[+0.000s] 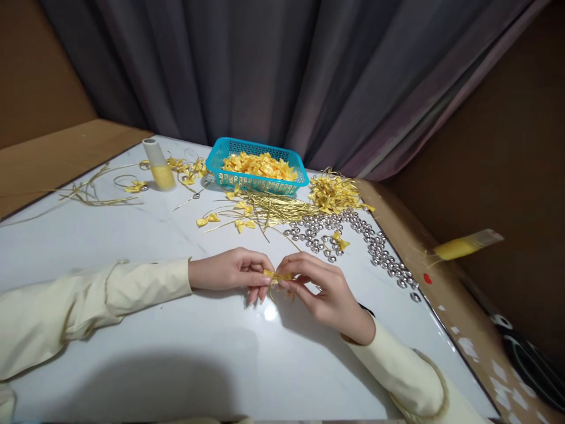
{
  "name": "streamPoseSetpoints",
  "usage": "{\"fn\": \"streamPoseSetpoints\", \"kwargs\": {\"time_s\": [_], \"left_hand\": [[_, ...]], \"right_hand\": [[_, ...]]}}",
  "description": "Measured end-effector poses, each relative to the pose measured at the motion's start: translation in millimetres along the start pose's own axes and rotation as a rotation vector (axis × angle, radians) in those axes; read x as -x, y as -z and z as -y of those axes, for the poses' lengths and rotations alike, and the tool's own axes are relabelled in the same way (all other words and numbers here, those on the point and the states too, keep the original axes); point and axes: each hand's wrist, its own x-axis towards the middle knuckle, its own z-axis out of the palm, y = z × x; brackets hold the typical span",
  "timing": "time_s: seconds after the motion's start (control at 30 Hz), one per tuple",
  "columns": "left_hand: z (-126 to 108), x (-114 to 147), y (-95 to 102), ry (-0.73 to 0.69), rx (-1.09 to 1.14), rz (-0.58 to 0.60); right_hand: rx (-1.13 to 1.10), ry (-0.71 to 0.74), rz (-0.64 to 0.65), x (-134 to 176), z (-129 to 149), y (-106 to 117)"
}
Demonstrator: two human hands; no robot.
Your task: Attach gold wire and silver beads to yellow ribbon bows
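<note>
Over the white table, my left hand (236,269) pinches one end of a small yellow ribbon bow (278,275) between thumb and fingers. My right hand (329,288) grips the other end, fingertips bent close to the left ones. A thin gold loop hangs below the bow; fingers partly hide where it joins. Beyond my hands lie several loose yellow bows (245,226) and a bundle of gold cords (282,207). Silver oval beads (379,250) spread to the right of them, with one bow lying among them.
A blue plastic basket (212,165) of yellow bows stands at the back. Right of it is a heap of yellow bows with gold loops (334,194). One yellow thread spool (162,174) stands back left; another spool (463,245) lies past the right edge. A grey curtain (265,70) hangs behind.
</note>
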Motion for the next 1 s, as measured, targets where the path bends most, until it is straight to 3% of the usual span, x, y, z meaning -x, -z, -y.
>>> {"fn": "streamPoseSetpoints", "kwargs": {"time_s": [0.27,0.73,1.0], "left_hand": [[1.3,-0.6,5.6,0.026,0.153,0.056],[-2.0,-1.4,1.7,0.085,0.14,0.009],[-3.4,0.1,3.9,0.104,0.155,0.041]], "right_hand": [[0.065,0.136,-0.071,1.1,-3.4,-0.8],[0.069,0.05,-0.063,-0.8,-1.7,-2.2],[0.105,0.122,-0.061,0.2,-3.0,-1.0]]}}
